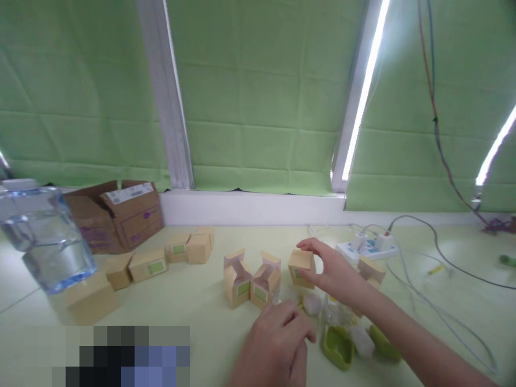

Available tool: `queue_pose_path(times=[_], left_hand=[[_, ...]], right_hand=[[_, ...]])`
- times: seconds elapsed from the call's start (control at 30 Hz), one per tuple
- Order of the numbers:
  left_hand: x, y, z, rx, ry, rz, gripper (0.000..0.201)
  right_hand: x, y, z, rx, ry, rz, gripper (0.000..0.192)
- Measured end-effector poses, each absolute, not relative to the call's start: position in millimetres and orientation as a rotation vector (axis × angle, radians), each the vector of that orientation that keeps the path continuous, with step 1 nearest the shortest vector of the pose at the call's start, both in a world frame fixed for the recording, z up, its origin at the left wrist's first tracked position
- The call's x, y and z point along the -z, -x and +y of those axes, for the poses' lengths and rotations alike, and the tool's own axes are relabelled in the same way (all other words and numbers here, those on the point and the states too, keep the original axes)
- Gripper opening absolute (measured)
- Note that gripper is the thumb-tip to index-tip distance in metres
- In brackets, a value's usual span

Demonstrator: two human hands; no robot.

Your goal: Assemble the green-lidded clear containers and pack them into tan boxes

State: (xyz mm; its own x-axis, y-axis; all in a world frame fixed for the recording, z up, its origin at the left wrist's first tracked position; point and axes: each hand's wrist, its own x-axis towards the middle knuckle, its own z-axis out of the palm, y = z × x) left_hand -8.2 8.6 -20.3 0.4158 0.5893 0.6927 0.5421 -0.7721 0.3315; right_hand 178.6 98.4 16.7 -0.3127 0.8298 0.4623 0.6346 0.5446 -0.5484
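- Both hands are over the pale table [193, 301]: the left hand [278, 344] rests low near the front edge, fingers curled loosely, grasping nothing; the right hand [328, 269] grips a small closed tan box [300, 262] from its right side, the box standing on the table.
- One clear water bottle [44, 236] stands at far left.
- One brown shipping carton [121, 215] lies open behind it.
- Six closed tan boxes sit at left, some with green labels.
- Two open-flapped boxes [250, 279] stand touching, just left of the gripped box.
- Two green lids [338, 346] lie near the wrist.
- One white power strip [366, 247] with trailing cables lies at right.
- Green blinds [258, 97] cover the windows behind.
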Motion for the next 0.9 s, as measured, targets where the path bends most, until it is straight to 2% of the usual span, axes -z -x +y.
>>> queue_pose_path(times=[0.17,0.33,0.47,0.67,0.9], left_hand=[[21.6,11.2,12.2,-1.295,-2.65,1.03,0.028],[5.9,14.7,4.6,-1.173,-2.615,1.173,0.03],[3.4,17.5,6.8,-1.211,-2.556,1.29,0.03],[3.6,21.1,12.1,-1.271,-2.523,1.35,0.03],[4.9,21.4,14.2,-1.281,-2.499,1.343,0.03]], right_hand=[[-17.6,-183.7,101.8,-0.269,1.218,-2.165,0.042],[-27.0,-193.0,78.3,-0.201,1.249,-2.236,0.023],[-23.5,-189.7,61.6,-0.161,1.339,-2.39,0.016],[-9.5,-172.5,62.7,-0.005,1.451,-2.558,0.025],[-4.3,-163.9,67.0,0.042,1.473,-2.602,0.018]])
